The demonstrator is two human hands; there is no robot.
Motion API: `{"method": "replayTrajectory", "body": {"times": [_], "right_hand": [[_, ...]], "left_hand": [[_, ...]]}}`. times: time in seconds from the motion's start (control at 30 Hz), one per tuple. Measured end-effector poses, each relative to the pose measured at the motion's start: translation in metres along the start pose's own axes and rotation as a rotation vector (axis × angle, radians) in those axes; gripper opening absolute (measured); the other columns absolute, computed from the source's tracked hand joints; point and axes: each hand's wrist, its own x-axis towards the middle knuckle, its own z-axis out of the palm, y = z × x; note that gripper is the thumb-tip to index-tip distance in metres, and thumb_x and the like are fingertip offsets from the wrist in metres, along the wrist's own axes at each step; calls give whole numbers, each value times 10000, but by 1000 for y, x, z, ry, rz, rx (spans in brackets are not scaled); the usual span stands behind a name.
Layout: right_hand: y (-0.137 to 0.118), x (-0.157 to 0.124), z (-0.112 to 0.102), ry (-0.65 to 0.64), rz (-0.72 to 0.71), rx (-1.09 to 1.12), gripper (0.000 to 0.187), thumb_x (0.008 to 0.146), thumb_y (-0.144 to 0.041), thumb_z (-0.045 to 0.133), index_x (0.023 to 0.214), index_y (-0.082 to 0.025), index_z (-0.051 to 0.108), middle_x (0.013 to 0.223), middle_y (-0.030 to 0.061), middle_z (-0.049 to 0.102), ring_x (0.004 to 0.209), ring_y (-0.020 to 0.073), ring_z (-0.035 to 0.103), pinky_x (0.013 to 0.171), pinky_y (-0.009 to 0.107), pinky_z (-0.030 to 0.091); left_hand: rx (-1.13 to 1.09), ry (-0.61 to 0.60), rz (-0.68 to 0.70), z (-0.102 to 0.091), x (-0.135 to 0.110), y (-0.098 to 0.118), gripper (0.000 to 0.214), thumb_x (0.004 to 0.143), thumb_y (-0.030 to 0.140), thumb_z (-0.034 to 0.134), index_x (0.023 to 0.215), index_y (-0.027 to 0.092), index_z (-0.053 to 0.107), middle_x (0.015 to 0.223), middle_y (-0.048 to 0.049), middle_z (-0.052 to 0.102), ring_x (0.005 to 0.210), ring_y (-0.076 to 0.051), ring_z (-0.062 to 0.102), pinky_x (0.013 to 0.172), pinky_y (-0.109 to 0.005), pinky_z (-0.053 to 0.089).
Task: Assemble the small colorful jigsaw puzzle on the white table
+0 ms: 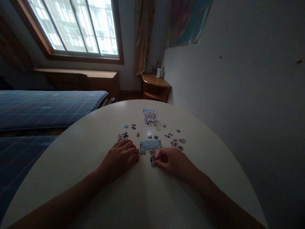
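Blue checked cloth on the far left: I see a bed with a blue checked cover [43, 108] under a wide barred window [78, 25]. Coming across the round white table [95, 152], I pick up the left hand [122, 156]. It lies palm down on the tabletop, fingers loosely spread and a little curled, with nothing in its grasp that I can see. Its fingertips sit just at the left end of the joined puzzle strip with blue and white lettering [150, 145].

Beyond the knuckles lies a small clump of loose colourful puzzle pieces [122, 136], apart from the hand. Centre now: the strip lies flat, and a dark cluster of joined pieces [152, 157] hangs from its near edge, between the two hands. Farther back on the table lies a small printed picture card [150, 115], well apart from both hands, with stray pieces dotted between it and the strip.

Moving right, the right hand [172, 162] rests on the table with its fingers bunched, thumb and forefinger drawn together right at that cluster. Whether they actually grip a piece is too small for me to tell. Past it, more scattered pieces [177, 141] lie near the strip's right end. Behind the table stand a wooden corner shelf [154, 87] and a plain grey wall [238, 95].
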Motion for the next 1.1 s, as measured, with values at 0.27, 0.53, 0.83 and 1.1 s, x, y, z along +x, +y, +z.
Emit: {"method": "replayTrajectory", "body": {"times": [0.27,0.53,0.83,1.1], "right_hand": [[-2,-2,-2,2,-7,-7,39,787,-247,705,800,-218,728,741,0,700,652,125,593,590,235,361],[-4,-2,-3,-12,-4,-5,37,784,-240,702,802,-215,722,743,-3,697,661,122,593,608,235,365],[-4,-3,-6,0,-51,-21,47,791,-220,693,818,-222,730,757,-6,702,677,123,603,629,235,379],[-2,-3,-10,45,-69,-60,111,845,-253,656,902,-219,746,872,30,707,765,155,634,697,267,450]], "left_hand": [[7,-5,56,-9,1,15,158,919,216,556,825,203,683,947,-58,715,983,-239,639,897,-460,554],[25,-58,102,-18,1,27,231,944,226,493,832,190,692,831,-61,734,785,-209,682,742,-382,580],[-335,-244,406,-22,-5,46,190,944,205,527,1072,218,668,1162,-25,736,1023,-189,685,897,-343,563],[-301,-209,303,-15,-3,34,230,947,189,513,1144,224,626,1266,-49,677,1155,-205,625,974,-389,530]]}}
